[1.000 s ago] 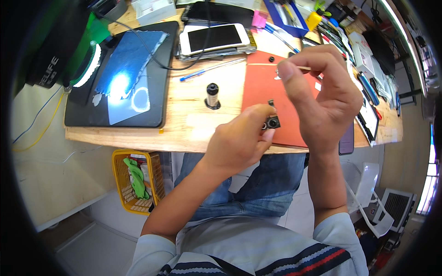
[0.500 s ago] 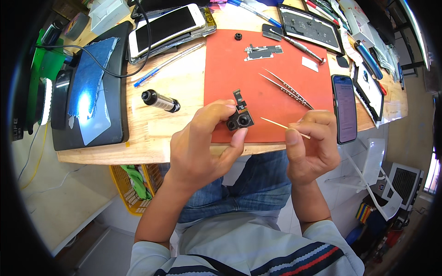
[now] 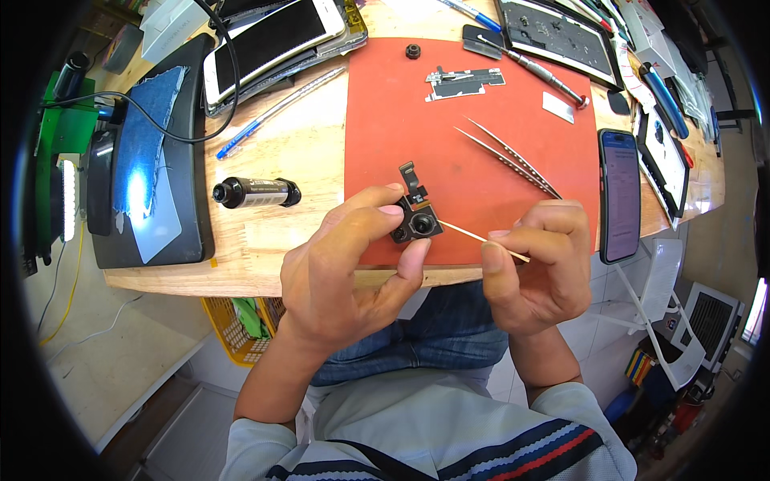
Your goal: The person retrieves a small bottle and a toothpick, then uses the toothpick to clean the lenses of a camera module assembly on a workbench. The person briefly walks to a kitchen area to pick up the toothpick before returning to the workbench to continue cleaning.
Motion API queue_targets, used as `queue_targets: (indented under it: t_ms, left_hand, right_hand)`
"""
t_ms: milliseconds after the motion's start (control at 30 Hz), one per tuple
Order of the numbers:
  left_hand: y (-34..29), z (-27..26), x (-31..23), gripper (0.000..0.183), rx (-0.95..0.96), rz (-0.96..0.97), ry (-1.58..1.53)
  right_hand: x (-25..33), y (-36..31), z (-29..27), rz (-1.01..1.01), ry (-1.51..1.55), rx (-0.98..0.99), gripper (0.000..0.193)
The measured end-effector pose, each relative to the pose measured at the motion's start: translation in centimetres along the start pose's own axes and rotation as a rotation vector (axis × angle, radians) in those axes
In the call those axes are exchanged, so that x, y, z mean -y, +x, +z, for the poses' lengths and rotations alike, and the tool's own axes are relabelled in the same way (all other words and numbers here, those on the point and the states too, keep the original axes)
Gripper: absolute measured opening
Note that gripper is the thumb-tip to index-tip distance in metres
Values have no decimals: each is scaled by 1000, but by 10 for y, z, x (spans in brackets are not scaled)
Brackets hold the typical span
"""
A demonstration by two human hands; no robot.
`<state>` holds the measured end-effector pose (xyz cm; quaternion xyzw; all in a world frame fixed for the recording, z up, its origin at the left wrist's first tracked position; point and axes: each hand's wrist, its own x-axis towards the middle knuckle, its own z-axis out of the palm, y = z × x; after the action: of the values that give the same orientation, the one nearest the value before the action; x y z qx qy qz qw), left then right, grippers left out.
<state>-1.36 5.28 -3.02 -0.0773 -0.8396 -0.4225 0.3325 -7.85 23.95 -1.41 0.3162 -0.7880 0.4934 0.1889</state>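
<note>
My left hand pinches a small black phone camera module by its edges, lenses facing up. Its flex cable sticks out away from me. In my right hand, a thin wooden toothpick is held between thumb and fingers. The toothpick's tip meets the right edge of the module; whether it presses on it I cannot tell. Both hands are over the near edge of an orange-red mat. Beyond my right hand, metal tweezers lie on that mat.
A metal bracket plate, a small black round part and a screwdriver lie farther back. Left of the mat are a dark bottle, a blue pen and a white phone. Another phone lies at the right.
The toothpick has moved left, so its tip now reaches the camera module. The view has shifted a little; my left hand keeps its hold on the module.
</note>
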Motion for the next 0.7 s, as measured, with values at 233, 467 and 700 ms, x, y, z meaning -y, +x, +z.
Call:
queue_targets:
  t_ms: [233, 467, 700]
  left_hand:
    - [0, 1, 1, 57, -12, 8, 3]
    - [1, 1, 0, 56, -17, 1, -4]
    - [0, 1, 1, 57, -17, 5, -15]
  right_hand:
    - [2, 1, 3, 18, -20, 0, 23]
    - [3, 1, 4, 28, -24, 3, 23]
    - [0, 1, 5, 8, -16, -1, 23]
